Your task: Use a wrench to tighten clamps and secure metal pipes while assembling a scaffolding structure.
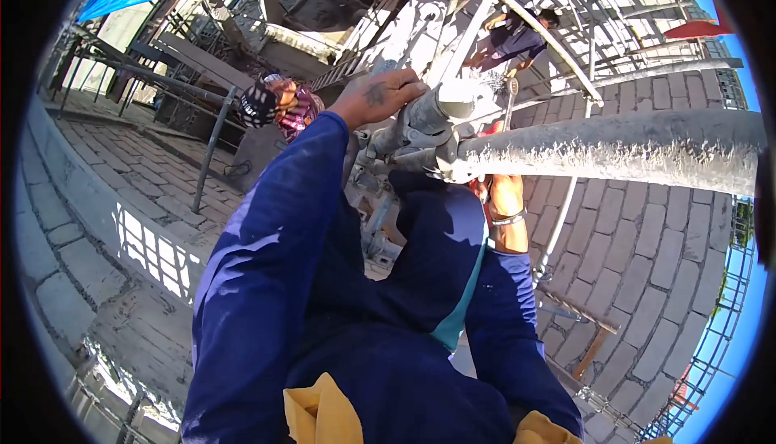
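Grey metal makes the long pipe (614, 153), running right from the joint (443, 159). It looks heavy, stiff and rough, best held under its middle. Left hand (386, 96) grips the short pipe (432, 114); right hand (507, 195), partly hidden, I can't tell.

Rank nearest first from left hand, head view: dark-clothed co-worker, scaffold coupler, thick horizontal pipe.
1. Scaffold coupler: right at the left hand.
2. Thick horizontal pipe: extends right from beside the coupler.
3. Dark-clothed co-worker: well beyond the pipe, toward the top edge.
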Demonstrator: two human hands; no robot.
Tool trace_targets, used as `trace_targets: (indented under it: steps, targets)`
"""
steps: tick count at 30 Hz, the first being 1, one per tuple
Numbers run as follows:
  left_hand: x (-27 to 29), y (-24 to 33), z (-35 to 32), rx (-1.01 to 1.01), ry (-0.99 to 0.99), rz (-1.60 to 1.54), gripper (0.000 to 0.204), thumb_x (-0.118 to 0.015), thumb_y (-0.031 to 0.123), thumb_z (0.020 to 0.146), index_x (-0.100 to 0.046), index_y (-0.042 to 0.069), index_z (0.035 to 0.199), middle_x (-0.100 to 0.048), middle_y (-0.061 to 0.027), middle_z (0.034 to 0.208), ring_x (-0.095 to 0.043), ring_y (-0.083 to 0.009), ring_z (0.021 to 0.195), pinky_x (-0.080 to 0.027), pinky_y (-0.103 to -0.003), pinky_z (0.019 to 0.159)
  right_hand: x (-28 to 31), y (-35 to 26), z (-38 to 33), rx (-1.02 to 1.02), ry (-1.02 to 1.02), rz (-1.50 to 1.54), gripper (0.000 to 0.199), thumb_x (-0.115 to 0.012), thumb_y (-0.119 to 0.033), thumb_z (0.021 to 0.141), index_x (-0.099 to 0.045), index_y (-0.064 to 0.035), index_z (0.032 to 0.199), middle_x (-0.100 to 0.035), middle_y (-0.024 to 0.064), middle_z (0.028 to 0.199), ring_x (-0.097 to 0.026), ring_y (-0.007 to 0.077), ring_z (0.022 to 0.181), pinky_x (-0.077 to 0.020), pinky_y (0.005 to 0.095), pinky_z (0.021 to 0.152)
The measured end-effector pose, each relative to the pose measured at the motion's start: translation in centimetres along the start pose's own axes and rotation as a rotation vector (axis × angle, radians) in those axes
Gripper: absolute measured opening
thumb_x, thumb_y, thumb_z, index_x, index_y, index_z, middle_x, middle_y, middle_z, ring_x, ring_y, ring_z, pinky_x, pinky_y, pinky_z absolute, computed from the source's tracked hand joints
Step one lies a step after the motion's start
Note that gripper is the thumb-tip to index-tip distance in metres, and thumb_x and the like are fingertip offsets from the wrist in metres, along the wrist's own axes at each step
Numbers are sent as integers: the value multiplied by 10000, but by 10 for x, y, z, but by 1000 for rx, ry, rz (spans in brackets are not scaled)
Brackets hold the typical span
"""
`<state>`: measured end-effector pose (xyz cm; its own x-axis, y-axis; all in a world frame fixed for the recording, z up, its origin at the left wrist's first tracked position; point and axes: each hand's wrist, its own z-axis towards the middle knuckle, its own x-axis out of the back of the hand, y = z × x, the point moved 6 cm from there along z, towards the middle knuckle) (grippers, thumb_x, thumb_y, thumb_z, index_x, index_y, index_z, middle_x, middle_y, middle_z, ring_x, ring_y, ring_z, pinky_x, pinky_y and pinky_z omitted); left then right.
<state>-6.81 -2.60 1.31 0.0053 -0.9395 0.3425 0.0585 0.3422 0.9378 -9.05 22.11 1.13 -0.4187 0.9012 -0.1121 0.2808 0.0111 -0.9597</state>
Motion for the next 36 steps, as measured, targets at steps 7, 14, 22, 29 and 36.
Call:
trace_targets:
  steps: [7, 14, 22, 29, 36]
  targets:
    - [-8, -6, 13, -60, -95, -20, 244, -469, 192, 866, -539, -14, 975, -590, -96, 899, -527, -166, 840, -406, -268, 780, 9, 9, 1, 164, 47, -76, 197, -476, -211, 904, -549, -33, 867, -494, 2, 537, -429, 68, 374, -342, 198, 341]
    - [2, -34, -4, -246, 96, 226, 286, -438, 182, 868, -547, -2, 1058, -613, -116, 949, -557, -176, 854, -423, -275, 787, -22, 0, -4, 342, 51, -166, 258, -488, -273, 902, -545, -22, 895, -492, -28, 629, -430, 50, 540, -362, 201, 498]
    - [9, 0, -8, 50, 43, -100, 276, -417, 171, 882, -528, 11, 1077, -588, -79, 989, -535, -158, 876, -430, -281, 768, -14, 22, 4, 157, 192, 48, 267, -485, -234, 886, -530, -30, 720, -424, -56, 554, -368, 45, 500, -320, 222, 450]
    - [17, -6, -2, -73, -6, 135, 276, -420, 72, 836, -505, -34, 1076, -577, -156, 1042, -549, -263, 946, -420, -320, 821, -14, -3, 1, -132, 197, -55, 354, -486, -334, 853, -531, -21, 692, -457, 27, 491, -447, 130, 386, -376, 267, 393]
    - [-6, -64, 41, -132, -183, 454, 334, -389, 54, 846, -476, -32, 1157, -519, -162, 1157, -476, -273, 1076, -356, -325, 930, -11, -15, -5, -33, 247, -223, 381, -495, -365, 838, -527, 6, 758, -509, 77, 513, -513, 166, 409, -403, 313, 423]
